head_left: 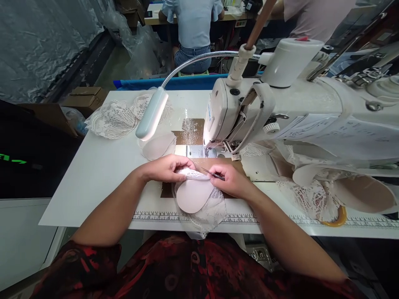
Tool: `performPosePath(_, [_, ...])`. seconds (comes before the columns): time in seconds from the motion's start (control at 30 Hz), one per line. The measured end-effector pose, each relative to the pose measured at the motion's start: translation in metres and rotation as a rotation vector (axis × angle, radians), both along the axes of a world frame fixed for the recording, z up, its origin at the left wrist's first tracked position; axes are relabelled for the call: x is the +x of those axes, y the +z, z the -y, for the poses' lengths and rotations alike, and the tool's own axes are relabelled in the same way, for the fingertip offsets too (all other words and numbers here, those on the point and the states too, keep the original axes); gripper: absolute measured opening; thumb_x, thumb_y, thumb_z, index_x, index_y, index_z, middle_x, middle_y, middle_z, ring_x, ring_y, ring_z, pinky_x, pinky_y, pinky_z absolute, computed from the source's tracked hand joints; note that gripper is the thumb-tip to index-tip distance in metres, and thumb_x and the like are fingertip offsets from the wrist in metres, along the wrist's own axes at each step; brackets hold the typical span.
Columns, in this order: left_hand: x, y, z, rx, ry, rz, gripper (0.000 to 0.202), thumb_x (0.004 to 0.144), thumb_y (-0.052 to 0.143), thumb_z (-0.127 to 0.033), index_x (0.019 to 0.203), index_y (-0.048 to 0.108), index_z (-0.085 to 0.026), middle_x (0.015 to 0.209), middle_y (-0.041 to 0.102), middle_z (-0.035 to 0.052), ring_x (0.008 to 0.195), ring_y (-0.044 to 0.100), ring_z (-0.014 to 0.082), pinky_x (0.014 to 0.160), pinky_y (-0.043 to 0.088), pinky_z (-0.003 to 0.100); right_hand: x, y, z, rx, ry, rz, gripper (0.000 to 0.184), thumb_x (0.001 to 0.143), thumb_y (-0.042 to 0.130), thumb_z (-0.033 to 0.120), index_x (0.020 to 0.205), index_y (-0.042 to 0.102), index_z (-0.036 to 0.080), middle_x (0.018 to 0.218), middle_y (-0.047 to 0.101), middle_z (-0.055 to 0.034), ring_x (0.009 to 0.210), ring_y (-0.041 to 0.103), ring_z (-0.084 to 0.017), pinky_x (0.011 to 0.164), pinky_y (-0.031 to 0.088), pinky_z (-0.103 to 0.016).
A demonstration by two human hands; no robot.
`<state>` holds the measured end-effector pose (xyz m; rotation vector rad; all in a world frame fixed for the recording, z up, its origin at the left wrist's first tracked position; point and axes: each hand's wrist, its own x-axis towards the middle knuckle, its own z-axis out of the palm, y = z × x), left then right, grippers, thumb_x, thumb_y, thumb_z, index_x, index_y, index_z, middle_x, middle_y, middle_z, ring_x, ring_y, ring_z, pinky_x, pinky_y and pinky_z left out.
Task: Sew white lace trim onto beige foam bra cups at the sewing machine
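Both hands are occupied at 1 pad (192, 197). The left hand (170, 168) pinches the lace (217, 207) folded along the pad's far edge; the right hand (230, 178) pinches the fold's other end and also grips a slim pointed tool (215, 175), type not determinable from here. In my judgement, good practice is even tension between the 2 pinches, layers flush, and the tool's tip kept off the lace. The pad lies between the hands, towards the tabletop's (84, 187) near edge, over which the lace hangs.
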<state>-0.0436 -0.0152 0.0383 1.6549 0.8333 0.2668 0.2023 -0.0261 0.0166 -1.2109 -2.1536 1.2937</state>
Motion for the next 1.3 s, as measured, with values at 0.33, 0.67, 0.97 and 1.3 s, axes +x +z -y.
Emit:
performPosePath(0.33, [0.020,-0.003,0.014,0.332,0.216,0.061,0.042,0.078,0.063,-0.024,0.118,0.055,-0.016,0.098,0.061,0.0050,0.083,0.056,0.0153,0.071,0.046,0.026,-0.011,-0.007,0.003,-0.022,-0.067,-0.124,0.018,0.081,0.057,0.036,0.075,0.060,0.018,0.065,0.050,0.0023,0.062,0.044,-0.011,0.056,0.034,-0.025])
performPosePath(0.67, [0.013,-0.004,0.032,-0.404,0.288,0.187,0.033,0.072,0.074,-0.040,0.083,0.062,-0.012,0.070,0.054,-0.0004,0.062,0.048,0.0092,0.055,0.035,0.021,-0.008,-0.005,0.006,0.027,-0.015,-0.249,0.016,0.082,0.056,0.033,0.084,0.064,0.019,0.075,0.061,-0.0008,0.069,0.053,-0.014,0.063,0.040,-0.026])
performPosePath(0.97, [0.042,-0.023,0.045,-0.308,0.582,0.377,0.029,0.076,0.072,-0.037,0.082,0.066,-0.010,0.074,0.063,0.0042,0.066,0.054,0.0118,0.060,0.042,0.023,0.003,-0.005,0.003,-0.037,-0.037,-0.291,0.032,0.088,0.050,0.045,0.105,0.060,0.019,0.094,0.064,-0.0055,0.080,0.059,-0.016,0.068,0.045,-0.028])
performPosePath(1.3, [0.040,-0.029,0.044,-0.193,0.524,0.333,0.033,0.079,0.069,-0.039,0.092,0.071,-0.009,0.082,0.067,0.0075,0.074,0.058,0.0148,0.068,0.044,0.025,0.003,0.007,0.003,0.020,0.037,-0.157,0.026,0.083,0.059,0.038,0.098,0.066,0.019,0.083,0.065,-0.0030,0.072,0.057,-0.014,0.064,0.044,-0.027])
